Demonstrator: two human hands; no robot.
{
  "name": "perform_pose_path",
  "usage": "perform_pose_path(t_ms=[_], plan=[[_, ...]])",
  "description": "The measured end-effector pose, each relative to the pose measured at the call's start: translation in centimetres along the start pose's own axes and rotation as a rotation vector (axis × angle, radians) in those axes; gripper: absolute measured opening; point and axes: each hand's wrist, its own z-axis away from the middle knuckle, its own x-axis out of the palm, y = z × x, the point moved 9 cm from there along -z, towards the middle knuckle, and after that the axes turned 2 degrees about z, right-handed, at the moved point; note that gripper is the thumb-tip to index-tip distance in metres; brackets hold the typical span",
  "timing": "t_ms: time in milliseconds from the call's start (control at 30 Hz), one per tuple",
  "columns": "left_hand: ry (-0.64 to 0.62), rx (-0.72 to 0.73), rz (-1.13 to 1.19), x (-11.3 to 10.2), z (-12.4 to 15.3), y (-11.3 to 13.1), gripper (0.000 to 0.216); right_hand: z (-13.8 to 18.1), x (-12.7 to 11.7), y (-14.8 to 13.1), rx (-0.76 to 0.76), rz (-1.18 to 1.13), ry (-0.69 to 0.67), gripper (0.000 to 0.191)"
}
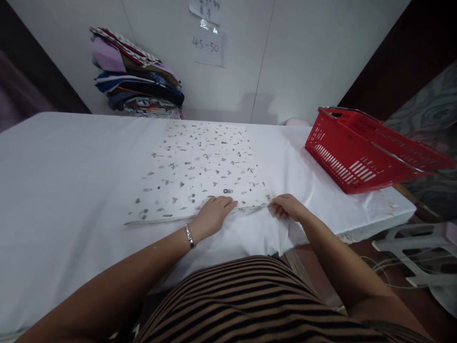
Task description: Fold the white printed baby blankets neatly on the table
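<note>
A white cloth with small grey printed figures (200, 166) lies spread flat on the white-covered table (64, 181). My left hand (213, 213) rests palm down on the cloth's near hem, fingers stretched flat, a silver bracelet at the wrist. My right hand (288, 206) sits at the cloth's near right corner, fingers curled and pinching the hem there.
A red plastic basket (360, 152) stands at the table's right end, partly over the edge. A stack of folded coloured fabrics (137, 78) leans against the white wall at the back left. Paper labels (209, 47) hang on the wall. A white plastic stool (414, 247) stands on the floor at right.
</note>
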Motion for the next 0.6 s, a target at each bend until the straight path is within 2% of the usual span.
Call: perform_pose_path(t_ms=[333, 500, 600], plan=[[-0.035, -0.134, -0.084, -0.4, -0.2, -0.4, 0.047, 0.4, -0.1, -0.6, 0.078, -0.346, -0.12, 0.027], [0.051, -0.154, -0.155, -0.7, 0.3, -0.7, 0.045, 0.3, 0.0, -0.6, 0.102, -0.426, -0.176, 0.028], [0.063, -0.134, -0.195, -0.5, 0.9, -1.1, 0.037, 0.1, -0.1, -0.4, 0.093, -0.375, -0.168, 0.024]])
